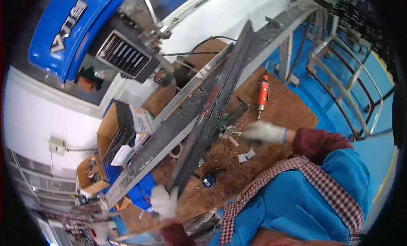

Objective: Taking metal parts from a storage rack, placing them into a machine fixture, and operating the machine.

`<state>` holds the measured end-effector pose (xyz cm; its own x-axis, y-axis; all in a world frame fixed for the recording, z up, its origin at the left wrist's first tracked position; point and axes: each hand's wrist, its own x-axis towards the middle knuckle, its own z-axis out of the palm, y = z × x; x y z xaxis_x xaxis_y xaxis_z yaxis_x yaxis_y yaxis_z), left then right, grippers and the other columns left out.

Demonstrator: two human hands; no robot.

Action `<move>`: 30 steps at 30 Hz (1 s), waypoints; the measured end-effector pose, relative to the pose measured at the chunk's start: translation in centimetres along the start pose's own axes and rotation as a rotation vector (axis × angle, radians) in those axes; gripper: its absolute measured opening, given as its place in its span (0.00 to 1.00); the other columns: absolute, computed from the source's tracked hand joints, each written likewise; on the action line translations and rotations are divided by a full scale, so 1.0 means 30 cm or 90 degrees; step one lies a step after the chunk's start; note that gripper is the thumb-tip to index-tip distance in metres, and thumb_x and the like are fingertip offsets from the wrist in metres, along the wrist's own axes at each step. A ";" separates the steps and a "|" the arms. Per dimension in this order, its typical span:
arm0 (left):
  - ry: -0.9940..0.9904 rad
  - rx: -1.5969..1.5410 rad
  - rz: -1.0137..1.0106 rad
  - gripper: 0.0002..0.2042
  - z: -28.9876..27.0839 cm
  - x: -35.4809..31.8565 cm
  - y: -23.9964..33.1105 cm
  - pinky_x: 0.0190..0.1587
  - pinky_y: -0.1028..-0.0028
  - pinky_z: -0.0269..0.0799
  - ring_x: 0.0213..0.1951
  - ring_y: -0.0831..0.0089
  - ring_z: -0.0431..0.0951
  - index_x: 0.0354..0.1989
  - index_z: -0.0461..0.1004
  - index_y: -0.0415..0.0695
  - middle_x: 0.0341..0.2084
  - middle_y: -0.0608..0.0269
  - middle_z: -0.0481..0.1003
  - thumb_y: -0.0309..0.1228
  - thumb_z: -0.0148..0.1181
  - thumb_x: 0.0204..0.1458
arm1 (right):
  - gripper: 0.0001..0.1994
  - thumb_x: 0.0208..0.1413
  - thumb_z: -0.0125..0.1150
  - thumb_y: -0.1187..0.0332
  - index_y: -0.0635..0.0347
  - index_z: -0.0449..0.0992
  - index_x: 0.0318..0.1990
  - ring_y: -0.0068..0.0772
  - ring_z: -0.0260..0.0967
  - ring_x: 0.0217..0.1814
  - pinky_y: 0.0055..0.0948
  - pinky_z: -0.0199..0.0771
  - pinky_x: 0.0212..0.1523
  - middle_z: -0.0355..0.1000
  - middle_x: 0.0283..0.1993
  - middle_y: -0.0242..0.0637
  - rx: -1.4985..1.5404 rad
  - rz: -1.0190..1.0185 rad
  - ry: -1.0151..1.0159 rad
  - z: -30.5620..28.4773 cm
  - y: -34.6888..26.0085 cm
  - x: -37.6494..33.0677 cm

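Observation:
A long black metal profile (212, 102) lies slantwise across the workbench, over a dark rail. My left hand (164, 202), in a white glove, is at the profile's near end, with the fingers closed on its edge. My right hand (263, 132), also white-gloved, is over the brown bench top, smeared by motion; its fingers cannot be made out. Just beyond it lies a red air grinder (263, 94) with a metal tip. Left of that hand are a green tool (229, 123), partly hidden, and small pale plates (246, 155).
A blue machine (72, 30) stands at the far left. The grey metal rail (148, 155) runs along the bench (292, 104). Cardboard boxes (91, 175) are to the left; a blue round container (207, 181) and a ring of tape (176, 150) lie near the profile. A tubular frame (345, 93) stands on the right.

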<state>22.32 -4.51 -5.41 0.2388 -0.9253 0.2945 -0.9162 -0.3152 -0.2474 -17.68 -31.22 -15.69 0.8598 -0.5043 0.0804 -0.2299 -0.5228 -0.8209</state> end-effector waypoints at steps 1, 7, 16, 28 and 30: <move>-0.067 0.004 -0.059 0.23 -0.060 -0.059 0.058 0.36 0.54 0.72 0.32 0.49 0.75 0.38 0.74 0.41 0.31 0.51 0.74 0.48 0.70 0.47 | 0.12 0.65 0.59 0.62 0.58 0.73 0.50 0.31 0.73 0.30 0.32 0.74 0.31 0.76 0.38 0.37 0.397 0.339 -0.038 0.066 -0.149 0.035; -0.240 -0.063 -0.174 0.25 -0.242 -0.268 0.251 0.40 0.57 0.74 0.36 0.49 0.78 0.52 0.77 0.36 0.35 0.48 0.78 0.42 0.66 0.51 | 0.08 0.64 0.59 0.63 0.57 0.73 0.43 0.22 0.63 0.24 0.25 0.63 0.23 0.70 0.28 0.32 0.838 0.153 -0.105 0.382 -0.255 0.101; -0.280 -0.145 -0.001 0.26 -0.198 -0.376 0.350 0.35 0.55 0.74 0.34 0.46 0.78 0.55 0.76 0.39 0.37 0.45 0.78 0.49 0.62 0.58 | 0.05 0.55 0.64 0.69 0.61 0.78 0.33 0.23 0.65 0.22 0.24 0.67 0.24 0.73 0.24 0.32 0.765 0.097 0.151 0.400 -0.256 -0.108; -0.183 -0.224 0.237 0.36 -0.476 -0.004 0.919 0.48 0.54 0.75 0.43 0.38 0.78 0.71 0.64 0.40 0.47 0.40 0.78 0.37 0.66 0.53 | 0.13 0.54 0.60 0.60 0.62 0.79 0.35 0.33 0.70 0.20 0.30 0.72 0.23 0.76 0.24 0.32 0.260 0.237 0.524 -0.538 -0.617 -0.997; -0.149 -0.159 0.276 0.36 -0.573 0.044 1.078 0.49 0.54 0.75 0.43 0.37 0.78 0.72 0.63 0.40 0.47 0.39 0.78 0.35 0.65 0.53 | 0.13 0.55 0.61 0.59 0.62 0.79 0.32 0.32 0.70 0.19 0.28 0.71 0.21 0.75 0.23 0.34 0.220 0.222 0.638 -0.643 -0.656 -1.185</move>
<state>-12.54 -12.31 2.84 -0.1385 -0.9903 -0.0056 -0.9881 0.1386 -0.0661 -52.51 -16.28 8.51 -0.0193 -0.9941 0.1064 -0.1137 -0.1036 -0.9881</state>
